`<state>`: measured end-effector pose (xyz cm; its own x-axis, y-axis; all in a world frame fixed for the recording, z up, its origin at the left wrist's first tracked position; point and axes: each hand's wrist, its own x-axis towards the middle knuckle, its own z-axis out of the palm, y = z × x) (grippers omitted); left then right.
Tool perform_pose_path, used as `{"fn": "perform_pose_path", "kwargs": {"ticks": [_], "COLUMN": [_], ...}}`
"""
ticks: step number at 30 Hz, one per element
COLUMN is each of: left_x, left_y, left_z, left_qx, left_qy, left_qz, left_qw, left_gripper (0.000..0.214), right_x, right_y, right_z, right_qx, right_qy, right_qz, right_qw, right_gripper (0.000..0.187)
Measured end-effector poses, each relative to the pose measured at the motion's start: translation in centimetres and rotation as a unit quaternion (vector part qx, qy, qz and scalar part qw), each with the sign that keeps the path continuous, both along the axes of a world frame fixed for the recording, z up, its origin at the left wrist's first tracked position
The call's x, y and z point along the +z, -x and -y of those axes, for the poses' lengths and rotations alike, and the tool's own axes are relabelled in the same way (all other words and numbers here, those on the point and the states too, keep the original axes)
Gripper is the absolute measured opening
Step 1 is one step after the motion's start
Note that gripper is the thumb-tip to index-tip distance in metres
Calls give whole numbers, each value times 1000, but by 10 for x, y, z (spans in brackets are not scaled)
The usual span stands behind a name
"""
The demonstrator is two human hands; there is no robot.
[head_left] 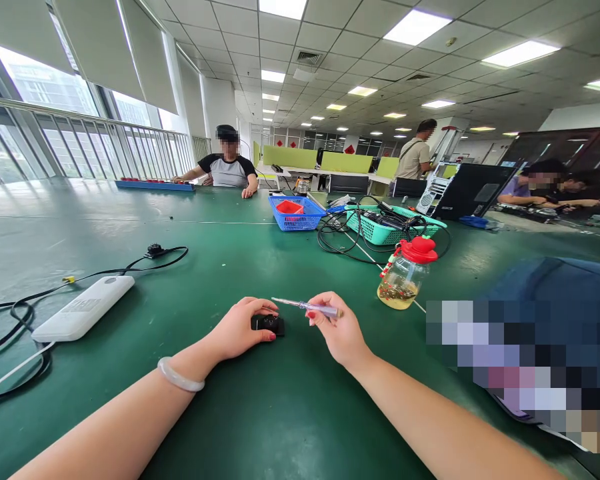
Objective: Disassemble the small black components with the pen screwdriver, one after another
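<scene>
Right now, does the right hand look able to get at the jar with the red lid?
Probably yes: the jar stands ahead and to the right of the right hand, with nothing visible between them. That hand grips a screwdriver, though, so it may need freeing first.

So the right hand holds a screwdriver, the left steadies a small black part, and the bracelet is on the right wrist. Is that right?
Not quite: the head view shows the bracelet on the left wrist. The right hand does hold a screwdriver, and the left hand steadies a small black part.
</scene>
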<state>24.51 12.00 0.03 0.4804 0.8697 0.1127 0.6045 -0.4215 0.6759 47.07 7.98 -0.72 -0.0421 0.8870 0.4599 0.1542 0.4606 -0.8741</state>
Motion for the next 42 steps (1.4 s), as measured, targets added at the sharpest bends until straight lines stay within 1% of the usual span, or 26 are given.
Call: {"fn": "perform_pose_path", "kwargs": {"ticks": [3,6,10,16,23,33,42], "left_x": [3,4,3,-1,-1,-2,-1], "left_y": [1,1,-1,1,1,1,0], "left_z": [1,2,0,-3,-2,-3,-1], "left_qx": [2,1,5,-15,-18,-25,-19], "left_qy": [-4,-3,-11,-35,-39,-33,-44], "left_qz": [-13,-34,-49,-44,-46,-47,-57], "left_qw": [1000,999,999,998,998,998,997], "left_gripper": [50,50,43,36,36,36,36], "right_x": [-2,-2,-4,-6,-7,-4,-7], "right_y": [-3,-4,-2,-3,-3,-5,-7], "right_z": [-10,-14,-14,-16,-18,-16,-22], "right_qx": [2,3,15,15,19,28,8], "right_qy": [45,68,86,90,95,112,145], "right_qz": [-80,-109,-109,-109,-117,-115,-125], "right_qw": [996,992,990,990,988,987,981], "right_gripper": [40,43,43,42,43,43,50]}}
